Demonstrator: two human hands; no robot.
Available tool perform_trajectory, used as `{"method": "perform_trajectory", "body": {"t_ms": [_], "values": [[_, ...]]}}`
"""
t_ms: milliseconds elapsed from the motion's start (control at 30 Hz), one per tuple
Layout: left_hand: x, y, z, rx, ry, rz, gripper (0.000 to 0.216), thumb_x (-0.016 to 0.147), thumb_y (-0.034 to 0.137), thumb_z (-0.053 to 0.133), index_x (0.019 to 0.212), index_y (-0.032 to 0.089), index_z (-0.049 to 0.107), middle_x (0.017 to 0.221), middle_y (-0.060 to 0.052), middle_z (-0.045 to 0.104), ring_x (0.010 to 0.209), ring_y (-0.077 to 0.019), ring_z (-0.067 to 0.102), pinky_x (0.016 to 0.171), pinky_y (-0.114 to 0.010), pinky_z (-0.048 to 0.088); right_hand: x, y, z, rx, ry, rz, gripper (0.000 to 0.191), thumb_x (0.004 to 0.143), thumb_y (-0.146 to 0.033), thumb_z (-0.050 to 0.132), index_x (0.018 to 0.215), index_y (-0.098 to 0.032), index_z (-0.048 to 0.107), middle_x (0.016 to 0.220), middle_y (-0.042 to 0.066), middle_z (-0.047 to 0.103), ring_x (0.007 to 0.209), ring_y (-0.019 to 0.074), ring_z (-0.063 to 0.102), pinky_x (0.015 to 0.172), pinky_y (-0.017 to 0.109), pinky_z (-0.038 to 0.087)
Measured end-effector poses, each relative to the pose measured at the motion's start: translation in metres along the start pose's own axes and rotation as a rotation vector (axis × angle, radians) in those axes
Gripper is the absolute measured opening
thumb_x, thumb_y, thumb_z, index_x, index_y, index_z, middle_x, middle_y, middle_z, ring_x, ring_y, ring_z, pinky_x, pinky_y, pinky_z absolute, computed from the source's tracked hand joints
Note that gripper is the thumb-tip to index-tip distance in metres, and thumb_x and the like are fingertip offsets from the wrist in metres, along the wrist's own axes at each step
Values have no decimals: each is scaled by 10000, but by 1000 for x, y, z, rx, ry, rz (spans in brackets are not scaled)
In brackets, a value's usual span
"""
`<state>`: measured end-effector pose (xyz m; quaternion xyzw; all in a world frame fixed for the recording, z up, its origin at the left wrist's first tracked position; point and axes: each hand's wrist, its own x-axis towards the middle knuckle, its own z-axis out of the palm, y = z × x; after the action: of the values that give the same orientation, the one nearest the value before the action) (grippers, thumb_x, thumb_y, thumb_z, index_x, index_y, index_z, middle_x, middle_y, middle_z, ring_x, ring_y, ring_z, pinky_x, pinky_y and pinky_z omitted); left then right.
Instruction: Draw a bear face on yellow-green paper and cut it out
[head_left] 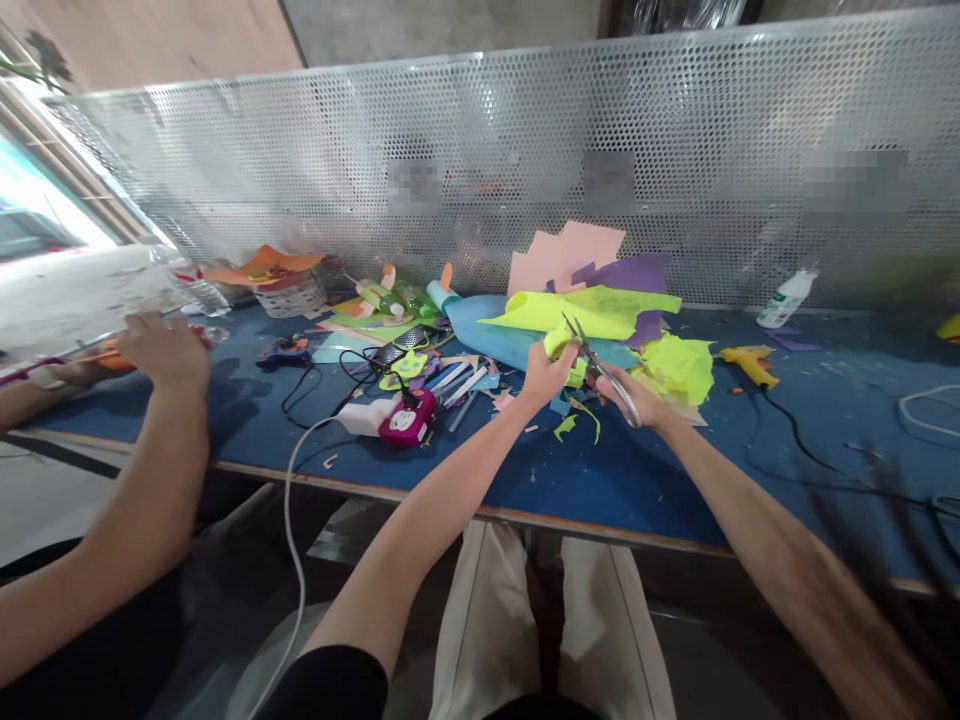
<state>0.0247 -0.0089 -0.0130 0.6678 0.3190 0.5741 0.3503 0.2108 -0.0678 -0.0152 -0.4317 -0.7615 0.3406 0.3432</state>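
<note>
My left hand point(550, 374) is closed on a small piece of yellow-green paper point(557, 341), which sticks up above the fingers. In my right hand point(626, 398) is a pair of scissors point(589, 355); the blades point up and to the left, parted, close beside that paper. Whether the blades touch the paper I cannot tell. Thin yellow-green offcuts point(567, 427) lie on the blue table below my hands. Just behind is a rolled yellow-green sheet point(562, 315) on top of a blue sheet point(484, 325). Crumpled yellow-green paper point(679, 368) lies to the right of the scissors.
A magenta power adapter point(407, 418) with a white cable stands left of my arm. To the right are a yellow glue gun point(752, 366) and a white bottle point(787, 298). A co-worker's hand point(163, 345) works at the left. A perforated metal screen point(315, 180) runs behind the table.
</note>
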Motion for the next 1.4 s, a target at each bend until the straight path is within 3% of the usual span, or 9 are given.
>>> {"method": "perform_trajectory", "body": {"t_ms": [233, 400, 533, 733, 933, 1200, 1300, 1400], "values": [[2, -7, -2, -21, -27, -17, 371, 921, 439, 600, 665, 172, 564, 595, 13, 514, 577, -108, 455, 578, -259, 387, -1, -8, 2, 11, 42, 0, 480, 936, -694, 557, 847, -227, 490, 707, 5, 539, 632, 169, 490, 569, 309, 431], [2, -5, -4, -32, -47, -11, 386, 925, 456, 589, 668, 168, 596, 620, -5, 571, 604, -122, 511, 614, -266, 436, -1, 0, 3, 10, 30, -15, 500, 986, -710, 457, 852, -231, 508, 698, 0, 539, 624, 163, 491, 592, 316, 436], [3, -3, -5, -42, -67, -5, 370, 919, 428, 590, 657, 168, 604, 623, -4, 585, 609, -122, 529, 634, -266, 441, 0, 5, 5, 58, 21, -14, 512, 965, -739, 480, 882, -235, 522, 700, -5, 536, 623, 162, 502, 589, 314, 438], [4, -5, -7, -37, -94, 15, 389, 933, 430, 579, 651, 164, 608, 627, -8, 581, 616, -123, 526, 637, -270, 434, -1, -2, 4, 28, 59, -55, 566, 947, -766, 485, 784, -224, 486, 632, 0, 512, 559, 147, 460, 526, 308, 387], [6, -3, -5, -117, -88, -22, 395, 932, 471, 591, 699, 155, 629, 619, 5, 552, 602, -108, 502, 619, -262, 421, 0, -8, 5, 40, 117, 66, 541, 908, -740, 586, 744, -228, 523, 562, -3, 519, 491, 155, 487, 487, 311, 381], [7, 0, -2, -127, -104, -190, 433, 869, 569, 670, 712, 167, 629, 571, 42, 430, 568, -96, 409, 569, -247, 361, 12, 12, 8, 191, 352, 84, 637, 969, -803, 366, 865, -221, 603, 673, 39, 613, 593, 191, 598, 611, 358, 503], [5, -2, -5, -80, -181, -174, 406, 860, 529, 652, 677, 172, 591, 578, 40, 418, 568, -94, 372, 554, -247, 328, 16, 14, 7, 214, 483, 86, 537, 936, -752, 524, 858, -226, 597, 665, 21, 602, 620, 186, 610, 620, 339, 507], [4, -1, -7, -63, -303, -167, 398, 829, 515, 660, 654, 178, 540, 596, 37, 429, 575, -92, 358, 560, -250, 323, 18, 8, 9, 327, 596, 20, 419, 859, -624, 723, 875, -234, 571, 652, -6, 582, 779, 221, 687, 728, 339, 548]]}}
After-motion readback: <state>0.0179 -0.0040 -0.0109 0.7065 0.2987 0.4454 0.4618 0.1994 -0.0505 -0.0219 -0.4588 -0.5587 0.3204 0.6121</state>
